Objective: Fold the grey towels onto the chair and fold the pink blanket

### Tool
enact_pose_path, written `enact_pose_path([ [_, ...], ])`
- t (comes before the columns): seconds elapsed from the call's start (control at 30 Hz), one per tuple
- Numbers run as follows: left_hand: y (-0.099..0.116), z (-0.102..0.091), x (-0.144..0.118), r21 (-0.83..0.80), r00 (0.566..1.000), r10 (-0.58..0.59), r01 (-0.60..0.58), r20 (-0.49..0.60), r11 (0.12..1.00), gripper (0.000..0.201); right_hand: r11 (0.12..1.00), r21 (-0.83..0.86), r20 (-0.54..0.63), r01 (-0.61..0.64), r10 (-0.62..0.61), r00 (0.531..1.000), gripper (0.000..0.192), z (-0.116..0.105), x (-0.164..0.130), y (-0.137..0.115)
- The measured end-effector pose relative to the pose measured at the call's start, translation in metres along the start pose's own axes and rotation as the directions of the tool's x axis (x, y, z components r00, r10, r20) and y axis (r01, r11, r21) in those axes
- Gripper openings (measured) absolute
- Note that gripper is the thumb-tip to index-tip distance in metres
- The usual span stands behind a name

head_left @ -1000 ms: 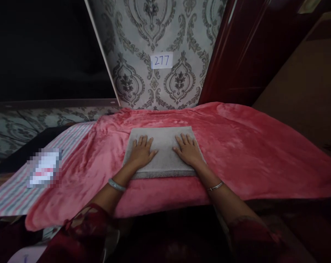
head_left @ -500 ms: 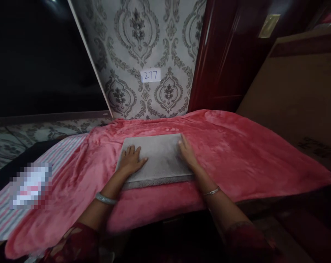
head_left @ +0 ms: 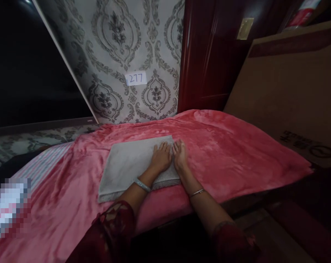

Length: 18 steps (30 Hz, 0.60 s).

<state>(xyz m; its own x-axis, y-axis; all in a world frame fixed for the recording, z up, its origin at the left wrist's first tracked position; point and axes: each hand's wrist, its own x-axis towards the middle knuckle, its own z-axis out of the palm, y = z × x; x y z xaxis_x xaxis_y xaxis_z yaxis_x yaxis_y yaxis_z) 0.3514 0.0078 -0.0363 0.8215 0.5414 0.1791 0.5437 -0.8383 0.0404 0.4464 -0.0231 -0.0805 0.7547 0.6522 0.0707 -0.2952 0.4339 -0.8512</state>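
Observation:
A flat grey rectangular piece of cloth (head_left: 127, 164), which looks folded, lies on the pink blanket (head_left: 222, 153). Its front edge shows a fuzzy, thicker side. My left hand (head_left: 162, 157) rests palm down on its right part, fingers stretched out. Along the cloth's right edge stands my right hand (head_left: 180, 156), turned on its side with straight fingers, its palm facing the edge. The two hands are close beside each other, and neither grips the cloth. The cloth's right front part is partly hidden by my hands and forearms.
A dark screen (head_left: 30, 73) stands at the left, and a large cardboard box (head_left: 286, 95) at the right. Behind the blanket are a patterned wall (head_left: 113, 54) with a paper marked 277 (head_left: 136, 77) and a dark red door (head_left: 206, 54). Striped fabric (head_left: 44, 160) shows at the left.
My left hand has moved from the cloth's left side across to its right side, near my right hand. My right hand remains at the right edge. The camera view has shifted to the right.

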Motion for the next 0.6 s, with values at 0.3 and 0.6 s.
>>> enact_pose_path([
  [0.3,-0.032,-0.018,-0.005,0.062,0.994,0.006,-0.012,0.107,0.998,0.062,0.999,0.004,0.055,0.032,-0.032,0.998,0.083,0.004,-0.006,-0.005],
  [0.6,-0.163,-0.047,-0.086,0.088,0.918,-0.396,0.392,0.03,0.916,0.063,0.996,0.089,0.006,0.022,-0.022,1.0,0.076,0.008,-0.005,0.001],
])
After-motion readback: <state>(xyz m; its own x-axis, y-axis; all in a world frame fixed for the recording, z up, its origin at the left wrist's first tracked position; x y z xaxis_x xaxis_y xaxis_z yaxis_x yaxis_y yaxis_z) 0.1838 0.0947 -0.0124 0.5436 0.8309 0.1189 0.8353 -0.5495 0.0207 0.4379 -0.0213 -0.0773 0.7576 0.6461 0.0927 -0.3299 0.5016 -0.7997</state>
